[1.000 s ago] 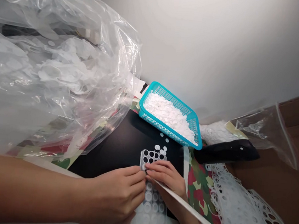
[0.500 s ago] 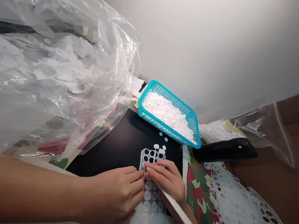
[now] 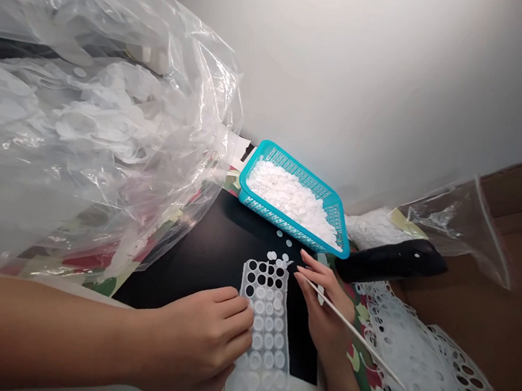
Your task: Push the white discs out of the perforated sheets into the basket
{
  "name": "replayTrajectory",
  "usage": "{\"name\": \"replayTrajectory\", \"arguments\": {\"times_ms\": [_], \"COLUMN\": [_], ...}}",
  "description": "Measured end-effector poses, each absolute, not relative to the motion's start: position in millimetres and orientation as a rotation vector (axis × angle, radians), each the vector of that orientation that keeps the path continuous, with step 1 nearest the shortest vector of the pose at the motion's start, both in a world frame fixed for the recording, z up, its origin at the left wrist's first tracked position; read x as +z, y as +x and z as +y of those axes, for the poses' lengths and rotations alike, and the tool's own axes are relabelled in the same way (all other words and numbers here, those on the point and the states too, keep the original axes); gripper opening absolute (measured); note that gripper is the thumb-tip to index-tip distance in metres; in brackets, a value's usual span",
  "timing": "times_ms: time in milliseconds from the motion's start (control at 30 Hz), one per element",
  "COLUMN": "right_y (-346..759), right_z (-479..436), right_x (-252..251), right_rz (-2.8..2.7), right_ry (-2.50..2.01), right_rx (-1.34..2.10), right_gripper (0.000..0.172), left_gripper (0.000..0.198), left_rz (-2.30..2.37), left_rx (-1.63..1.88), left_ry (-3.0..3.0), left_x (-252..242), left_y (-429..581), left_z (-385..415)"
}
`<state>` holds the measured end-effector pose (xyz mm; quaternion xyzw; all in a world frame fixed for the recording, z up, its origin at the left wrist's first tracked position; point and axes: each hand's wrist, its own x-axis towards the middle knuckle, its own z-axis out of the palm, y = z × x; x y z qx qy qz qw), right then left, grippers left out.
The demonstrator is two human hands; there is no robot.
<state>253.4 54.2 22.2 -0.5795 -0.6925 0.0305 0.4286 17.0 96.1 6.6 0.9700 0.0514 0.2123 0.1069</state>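
A white punched sheet of round discs [image 3: 266, 326] lies on a black mat [image 3: 208, 258]; its top rows are empty holes. My left hand [image 3: 198, 344] rests on the sheet's left edge with fingers curled, pinching it down. My right hand [image 3: 322, 301] is just right of the sheet and off it, holding a thin white stick [image 3: 353, 333] that runs back to the lower right. A few loose white discs [image 3: 280, 253] lie on the mat above the sheet.
A teal basket [image 3: 338, 213] full of white discs stands behind the mat by the wall. A big clear plastic bag [image 3: 88, 109] fills the left. Emptied punched sheets [image 3: 425, 362] pile at the right, beside a black object [image 3: 389, 262] and cardboard [image 3: 512, 290].
My right hand has lifted off the sheet and moved right with the stick, uncovering the sheet. My left hand stays on the sheet's left edge.
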Motion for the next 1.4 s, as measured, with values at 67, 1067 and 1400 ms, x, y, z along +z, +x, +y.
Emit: {"name": "replayTrajectory", "arguments": {"times_ms": [67, 1067, 1400], "right_y": [258, 270, 244], "right_z": [53, 57, 49], "right_x": [26, 22, 27], "right_rz": [-1.785, -1.705, -2.049], "right_ry": [-1.446, -1.485, -1.238], "right_rx": [0.263, 0.365, 0.695], "right_gripper": [0.018, 0.007, 0.008], "left_gripper": [0.032, 0.043, 0.043], "left_rz": [0.104, -0.034, -0.043], "left_rx": [0.598, 0.629, 0.669], "left_ry": [2.832, 2.746, 2.793], "left_x": [10, 5, 1], "left_y": [17, 16, 16], "left_z": [99, 102, 100]}}
